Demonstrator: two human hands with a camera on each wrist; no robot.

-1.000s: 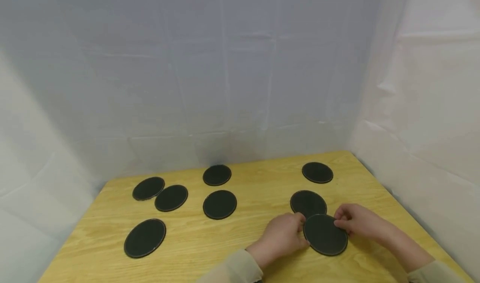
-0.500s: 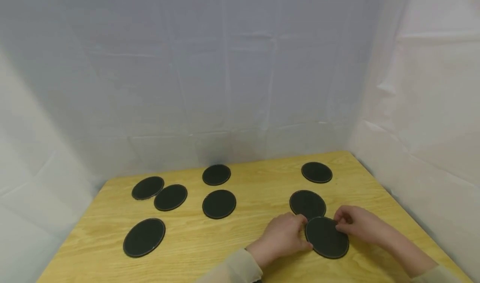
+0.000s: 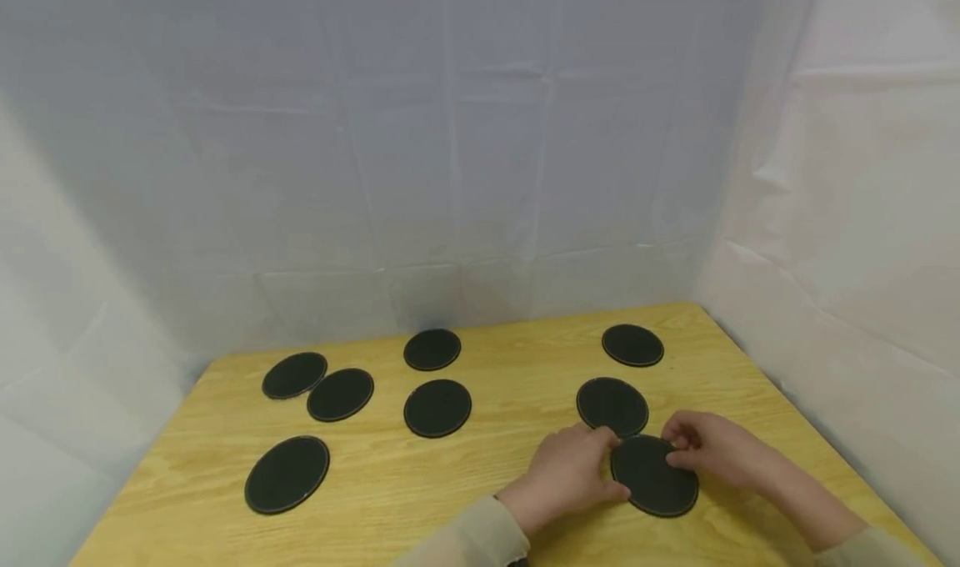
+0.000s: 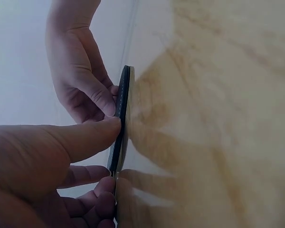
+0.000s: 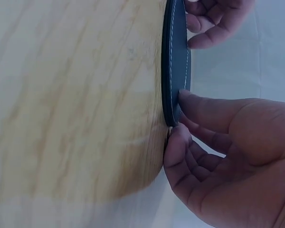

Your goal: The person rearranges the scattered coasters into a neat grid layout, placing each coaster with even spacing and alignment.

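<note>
Coaster point(image 3: 654, 475) sits flat between both hands, equally near each.
Left hand point(image 3: 564, 474) pinches its left rim, right hand point(image 3: 712, 449) its far-right rim; bench point(image 3: 465, 484) underneath.

right hand point(image 3: 712, 449) | edged left onto black disc point(image 3: 654, 475) | disc barely shifted right

Light: bright, even, diffuse | Shadows: soft, faint | Head view: sharp | Wrist views: blurred close-up, washed-out background
</note>
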